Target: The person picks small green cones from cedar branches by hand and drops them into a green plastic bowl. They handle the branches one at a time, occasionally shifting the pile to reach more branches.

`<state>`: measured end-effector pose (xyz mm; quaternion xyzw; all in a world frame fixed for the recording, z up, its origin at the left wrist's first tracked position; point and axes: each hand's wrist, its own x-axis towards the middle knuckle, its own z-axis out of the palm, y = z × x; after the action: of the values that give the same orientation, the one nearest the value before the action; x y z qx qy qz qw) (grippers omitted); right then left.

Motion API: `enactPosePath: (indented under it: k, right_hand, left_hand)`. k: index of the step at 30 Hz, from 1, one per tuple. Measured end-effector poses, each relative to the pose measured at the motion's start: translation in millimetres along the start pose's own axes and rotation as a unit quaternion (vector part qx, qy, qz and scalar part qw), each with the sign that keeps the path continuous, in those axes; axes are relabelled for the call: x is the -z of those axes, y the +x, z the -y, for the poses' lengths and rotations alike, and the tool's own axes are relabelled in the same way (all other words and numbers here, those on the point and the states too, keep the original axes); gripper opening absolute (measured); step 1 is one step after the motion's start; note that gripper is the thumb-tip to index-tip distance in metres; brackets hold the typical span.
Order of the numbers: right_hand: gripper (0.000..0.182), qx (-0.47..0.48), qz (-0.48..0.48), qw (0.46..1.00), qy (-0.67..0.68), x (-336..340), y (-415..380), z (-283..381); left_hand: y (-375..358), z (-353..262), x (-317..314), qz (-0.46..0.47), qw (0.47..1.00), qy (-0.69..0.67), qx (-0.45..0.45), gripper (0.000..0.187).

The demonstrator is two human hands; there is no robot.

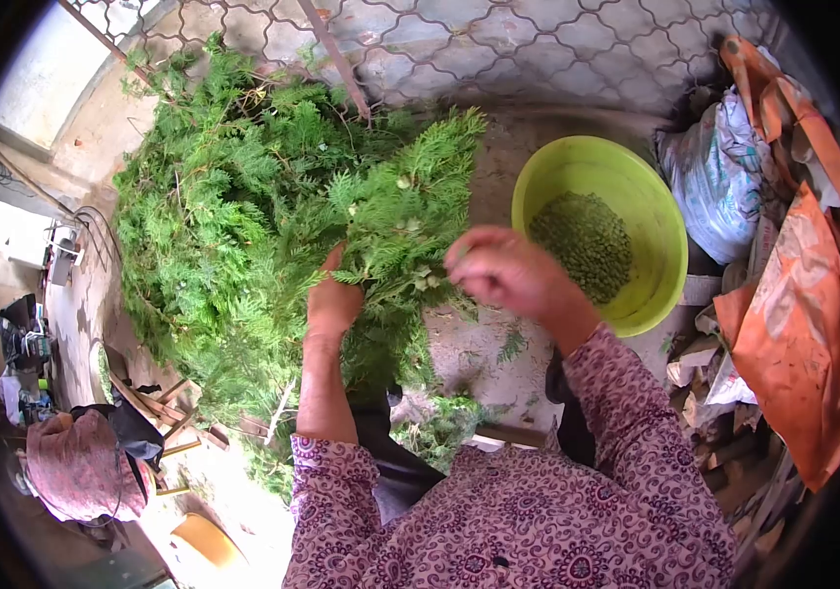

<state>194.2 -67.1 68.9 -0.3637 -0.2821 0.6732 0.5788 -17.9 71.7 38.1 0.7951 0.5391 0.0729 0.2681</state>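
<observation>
My left hand is closed on a leafy green branch that carries small round pale-green cones. To its right, my right hand is blurred, with its fingers drawn together near the cones at the branch's edge; whether anything is between them cannot be made out. A large heap of cut green branches lies to the left and behind. Beyond my right hand stands a yellow-green basin, and many small green cones lie in its bottom.
A white sack and orange sheeting are at the right, above scraps of wood. Wire mesh runs along the back. At the lower left are a cloth-covered seat and a yellow object. Leafy bits lie on the floor.
</observation>
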Motion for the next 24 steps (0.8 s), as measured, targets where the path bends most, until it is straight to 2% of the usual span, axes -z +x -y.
enactPosePath:
  k: [1,2,3,4,5,6,8,9,11,12,14,15,17,19,21,23,24]
  right_hand:
    - [0.012,0.041,-0.021,0.999,-0.016,13,-4,15]
    - [0.014,0.080,-0.124,0.980,-0.134,23,-9,28]
    - [0.017,0.117,-0.224,0.935,-0.248,34,-14,38]
    - [0.021,0.164,-0.301,0.847,-0.406,52,-17,40]
    - [0.025,0.204,-0.366,0.725,-0.547,70,-19,38]
    - [0.025,0.204,-0.365,0.724,-0.548,84,-21,36]
    - [0.025,0.250,-0.382,0.626,-0.632,109,-22,31]
    - [0.025,0.272,-0.386,0.574,-0.669,118,-21,29]
    - [0.025,0.314,-0.387,0.462,-0.734,127,-18,26]
    - [0.025,0.313,-0.385,0.464,-0.734,121,-17,28]
    - [0.024,0.129,-0.351,0.674,-0.637,101,-16,35]
    - [0.024,0.129,-0.351,0.675,-0.637,95,-14,35]
    - [0.021,0.140,-0.316,0.783,-0.517,81,-9,31]
    - [0.018,0.149,-0.237,0.891,-0.357,46,-2,28]
    - [0.021,0.187,-0.176,0.888,-0.382,21,7,11]
    - [0.028,0.204,-0.160,0.849,-0.461,-10,6,-2]
    - [0.028,0.202,-0.162,0.850,-0.459,-18,8,-8]
  left_hand:
    - [1,3,3,-0.001,1.000,-0.001,-0.001,0.064]
    - [2,6,7,0.007,0.999,-0.046,0.021,0.064]
    - [2,8,10,0.015,0.995,-0.090,0.044,0.063]
    - [1,9,11,0.024,0.988,-0.134,0.068,0.062]
    - [-6,-7,22,0.009,0.988,-0.146,0.051,0.060]
    - [-5,-5,20,0.010,0.988,-0.147,0.051,0.060]
    - [1,7,16,0.013,0.976,-0.207,0.065,0.060]
    - [7,22,8,0.001,0.985,-0.163,0.053,0.060]
    - [-9,-12,32,0.011,0.981,-0.182,0.069,0.061]
    - [-14,-24,40,0.024,0.976,-0.199,0.084,0.062]
    - [-4,-4,25,0.003,0.975,-0.196,0.106,0.064]
    - [4,11,16,-0.007,0.971,-0.216,0.103,0.063]
    - [12,26,6,-0.018,0.967,-0.235,0.100,0.062]
    - [16,32,1,-0.028,0.971,-0.224,0.076,0.063]
    - [14,23,9,-0.004,0.974,-0.221,0.044,0.062]
    - [14,18,9,0.024,0.976,-0.217,0.013,0.062]
    - [14,17,6,0.016,0.975,-0.219,0.016,0.061]
